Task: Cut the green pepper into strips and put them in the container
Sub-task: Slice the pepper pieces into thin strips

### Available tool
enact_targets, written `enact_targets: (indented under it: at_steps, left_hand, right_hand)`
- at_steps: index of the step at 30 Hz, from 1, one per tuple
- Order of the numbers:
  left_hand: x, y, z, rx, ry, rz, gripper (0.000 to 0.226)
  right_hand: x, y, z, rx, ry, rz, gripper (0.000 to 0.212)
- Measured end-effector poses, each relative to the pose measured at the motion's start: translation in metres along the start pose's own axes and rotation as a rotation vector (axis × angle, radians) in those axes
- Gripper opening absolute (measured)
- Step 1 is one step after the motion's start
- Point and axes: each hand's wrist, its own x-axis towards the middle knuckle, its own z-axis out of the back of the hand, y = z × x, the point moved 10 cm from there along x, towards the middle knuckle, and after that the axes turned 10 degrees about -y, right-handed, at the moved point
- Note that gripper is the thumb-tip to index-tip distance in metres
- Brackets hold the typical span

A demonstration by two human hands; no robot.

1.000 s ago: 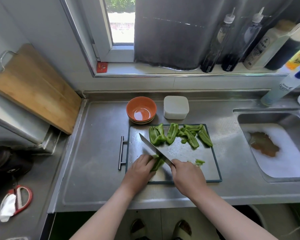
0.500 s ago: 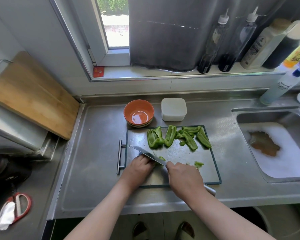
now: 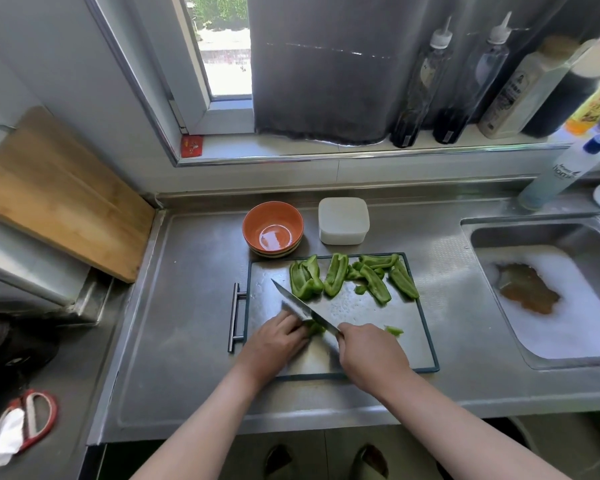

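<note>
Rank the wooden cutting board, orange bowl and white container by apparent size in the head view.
1. wooden cutting board
2. orange bowl and white container: nearly alike, the bowl perhaps slightly wider.

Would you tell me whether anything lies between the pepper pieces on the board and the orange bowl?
Nothing visible does: the orange bowl stands just past the far edge of the board, near the pepper pieces.

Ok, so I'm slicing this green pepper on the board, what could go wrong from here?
1. Your left hand holds the pepper piece right against the knife gripped in your right hand; a drifting stroke could nick a fingertip.
2. The cutting board looks wet, so the piece might slide under the blade.
</note>
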Motion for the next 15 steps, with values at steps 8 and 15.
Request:
enact_targets:
  at_steps: [8,15]
  left_hand:
    - [-0.011,0.005,0.0,0.014,0.008,0.029,0.025]
    - [-0.012,0.009,-0.006,0.001,0.02,0.047,0.03]
  right_hand:
    - [0.002,0.009,-0.012,-0.04,0.079,0.055,0.016]
    - [0.008,-0.001,-0.019,-0.008,0.125,0.028,0.017]
